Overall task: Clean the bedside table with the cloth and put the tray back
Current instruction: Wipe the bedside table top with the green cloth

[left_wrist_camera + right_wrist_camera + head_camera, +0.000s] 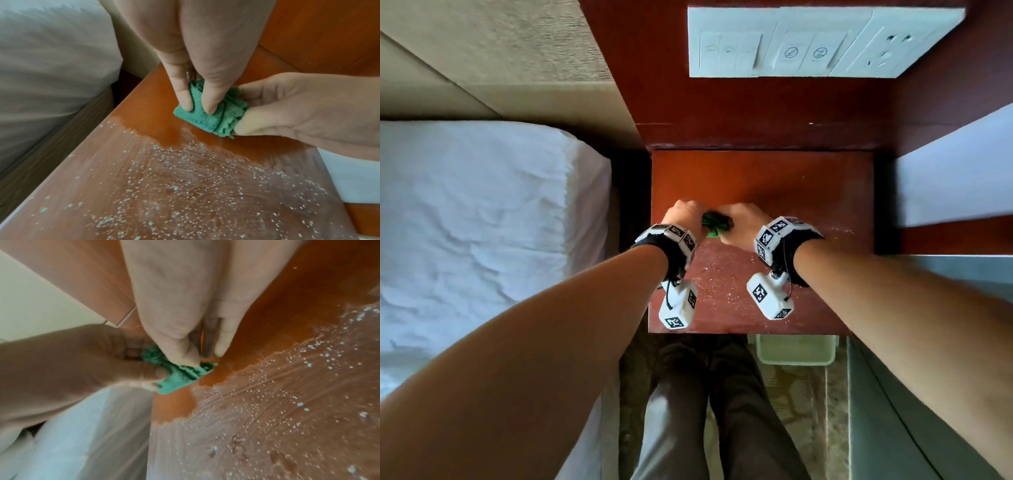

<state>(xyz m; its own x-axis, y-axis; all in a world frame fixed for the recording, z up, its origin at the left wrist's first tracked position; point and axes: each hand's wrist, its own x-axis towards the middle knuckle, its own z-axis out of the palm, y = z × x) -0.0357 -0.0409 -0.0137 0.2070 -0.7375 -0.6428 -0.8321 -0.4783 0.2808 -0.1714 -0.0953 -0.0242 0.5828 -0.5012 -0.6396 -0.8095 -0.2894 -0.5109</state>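
1. Both hands, left hand (683, 214) and right hand (739, 221), pinch the green cloth (717, 224) between them on the surface (808, 192).
2. The wrist views show white crumbs (185, 186) near the grip.
3. Only the head view shows a bin (796, 349) below.

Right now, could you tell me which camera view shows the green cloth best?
The left wrist view: the green cloth lies sharp and mostly uncovered between both hands. The right wrist view shows it blurred and partly covered by fingers; the head view shows only a small bunch between the fists.
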